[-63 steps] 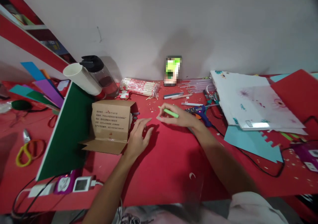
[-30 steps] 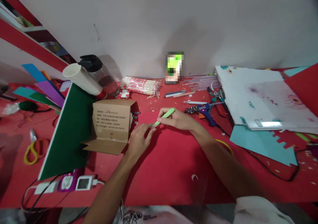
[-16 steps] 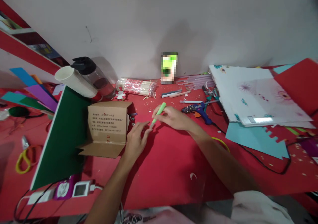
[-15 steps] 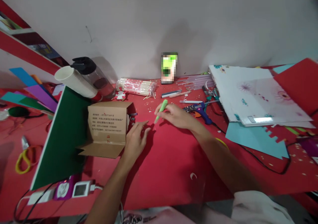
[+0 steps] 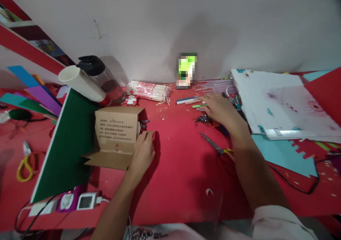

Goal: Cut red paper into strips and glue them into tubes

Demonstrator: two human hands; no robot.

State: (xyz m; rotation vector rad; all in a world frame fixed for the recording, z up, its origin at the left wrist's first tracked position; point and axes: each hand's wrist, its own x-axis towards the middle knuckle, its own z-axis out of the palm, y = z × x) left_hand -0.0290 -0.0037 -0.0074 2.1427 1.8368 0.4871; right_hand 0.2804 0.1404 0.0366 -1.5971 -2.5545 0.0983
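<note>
My right hand (image 5: pixel 217 107) is at the back of the table, its fingers closed around a light green pen (image 5: pixel 197 106) lying almost flat beside other pens. Under its palm side a blue hot glue gun (image 5: pixel 204 118) is partly covered. My left hand (image 5: pixel 144 147) rests on the red table just right of a cardboard box (image 5: pixel 117 130). Its fingers are curled in, and whatever they might hold is hidden. A pair of scissors (image 5: pixel 214 144) with yellow handles lies below my right hand, its handles partly behind my forearm.
A green board (image 5: pixel 66 147), paper cup (image 5: pixel 82 85) and bottle (image 5: pixel 106 83) stand left. Wrapped sticks (image 5: pixel 149 90) and a phone (image 5: pixel 185 71) are along the wall. White patterned boards (image 5: pixel 282 101) lie right. More scissors (image 5: pixel 25 165) and a power strip (image 5: pixel 44 210) are far left.
My right hand has moved back and right with the green pen, tipping it from upright to nearly flat. The scissors have come into view. My left fingers have curled in from being apart.
</note>
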